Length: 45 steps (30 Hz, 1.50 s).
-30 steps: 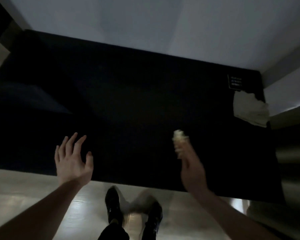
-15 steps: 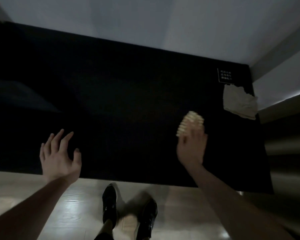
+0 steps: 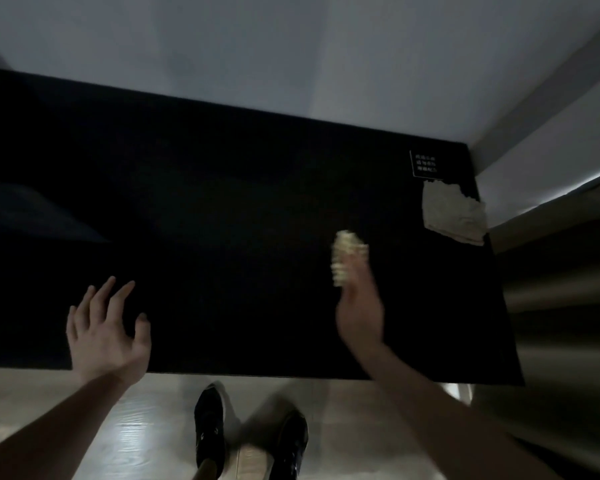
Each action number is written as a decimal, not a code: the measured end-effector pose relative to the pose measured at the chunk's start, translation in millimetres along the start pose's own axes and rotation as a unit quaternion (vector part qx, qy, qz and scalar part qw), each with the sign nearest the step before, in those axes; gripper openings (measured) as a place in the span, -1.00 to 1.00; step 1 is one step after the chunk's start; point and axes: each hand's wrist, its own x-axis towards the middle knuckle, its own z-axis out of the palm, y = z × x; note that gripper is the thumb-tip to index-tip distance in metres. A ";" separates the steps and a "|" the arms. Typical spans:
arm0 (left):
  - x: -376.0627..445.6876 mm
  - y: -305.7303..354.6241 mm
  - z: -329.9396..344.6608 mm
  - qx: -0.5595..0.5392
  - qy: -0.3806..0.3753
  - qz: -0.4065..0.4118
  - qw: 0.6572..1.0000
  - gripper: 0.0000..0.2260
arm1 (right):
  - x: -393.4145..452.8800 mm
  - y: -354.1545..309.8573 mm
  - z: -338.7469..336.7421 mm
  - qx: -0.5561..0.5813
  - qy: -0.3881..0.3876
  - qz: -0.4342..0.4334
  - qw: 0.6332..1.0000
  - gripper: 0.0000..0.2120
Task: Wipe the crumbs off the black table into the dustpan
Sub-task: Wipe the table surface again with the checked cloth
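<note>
Right hand (image 3: pixel 360 313) pulled back nearer.

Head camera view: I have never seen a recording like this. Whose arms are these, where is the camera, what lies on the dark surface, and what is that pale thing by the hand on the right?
There is no machine here: a person wears a wide-angle camera on the head, which looks forward and down, so their own arms and shoes show. The left hand is spread open over the near edge of the black table and holds nothing. The right hand is blurred; it seems to hold a pale ribbed thing, perhaps a sponge or a brush, but I cannot tell which. A crumpled pale cloth or paper lies at the far right corner, next to a small printed label. No dustpan shows, and the picture is too dark to show crumbs.
</note>
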 end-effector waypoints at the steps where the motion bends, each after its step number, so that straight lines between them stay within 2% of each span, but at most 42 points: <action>1: -0.2 0.7 -0.3 -0.002 0.002 -0.003 1.000 -0.40 | 10.1 29.0 -20.5 -0.046 0.038 0.039 0.997 -0.41; 3: -0.9 0.6 0.1 0.002 0.003 -0.004 1.000 -0.41 | 23.5 91.6 -59.7 -0.167 0.044 0.124 0.977 -0.49; 5: -0.1 -0.7 0.8 0.001 0.002 -0.003 1.000 -0.41 | 28.2 136.9 -78.6 -0.218 0.020 0.186 0.958 -0.54; 6: -0.4 0.1 1.0 -0.002 0.004 -0.002 1.000 -0.41 | 29.6 153.4 -79.5 -0.229 0.014 0.187 0.955 -0.53; 9: 1.0 0.9 3.1 0.000 0.009 -0.004 1.000 -0.41 | 48.8 135.3 -48.9 -0.246 0.034 0.277 0.928 -0.44; 11: 0.9 -0.3 4.9 0.008 0.009 -0.006 1.000 -0.42 | 63.5 95.9 -14.4 -0.265 0.023 0.255 0.930 -0.39; 17: 1.7 -4.9 7.4 0.008 0.014 -0.010 1.000 -0.41 | 66.0 -33.4 87.8 -0.237 -0.114 0.047 0.964 -0.38; 20: 1.4 -5.2 6.1 0.006 0.012 -0.004 1.000 -0.41 | 20.0 -105.3 135.8 -0.144 -0.168 -0.103 0.970 -0.41; 22: 1.8 -4.9 5.3 0.006 0.011 -0.005 1.000 -0.41 | -7.7 -138.6 156.7 -0.088 -0.226 -0.167 0.956 -0.39; 24: 3.5 -4.8 4.5 0.008 0.010 -0.008 1.000 -0.41 | -15.1 -146.2 167.4 -0.053 -0.264 -0.167 0.948 -0.37; 26: 4.3 -6.2 3.1 0.009 0.005 -0.008 1.000 -0.41 | -4.2 -132.7 165.1 0.004 -0.258 -0.141 0.956 -0.40; 28: 2.9 -7.0 2.0 0.010 -0.002 -0.004 1.000 -0.41 | 17.3 -105.6 144.5 0.041 -0.204 -0.121 0.971 -0.44; 31: 1.8 -7.1 0.8 0.008 -0.008 -0.004 1.000 -0.41 | 70.1 -41.1 94.4 -0.002 -0.073 -0.103 0.992 -0.47; 34: 2.6 -6.0 1.4 0.014 -0.014 -0.010 1.000 -0.41 | 127.2 28.6 41.0 -0.096 -0.010 0.008 0.995 -0.53; 37: 3.7 -4.8 1.2 0.015 -0.018 -0.015 1.000 -0.41 | 156.6 64.5 14.9 -0.196 -0.058 0.105 0.973 -0.49; 40: 4.4 -5.4 2.6 0.020 -0.022 -0.019 0.999 -0.40 | 166.1 48.8 28.7 -0.263 -0.116 0.169 0.943 -0.45; 42: 5.2 -5.8 3.4 0.024 -0.026 -0.025 0.999 -0.40 | 170.5 20.6 55.4 -0.286 -0.114 0.161 0.938 -0.42; 45: 6.2 -5.3 4.1 0.024 -0.027 -0.025 0.999 -0.40 | 165.5 -32.4 100.7 -0.278 -0.143 0.068 0.948 -0.39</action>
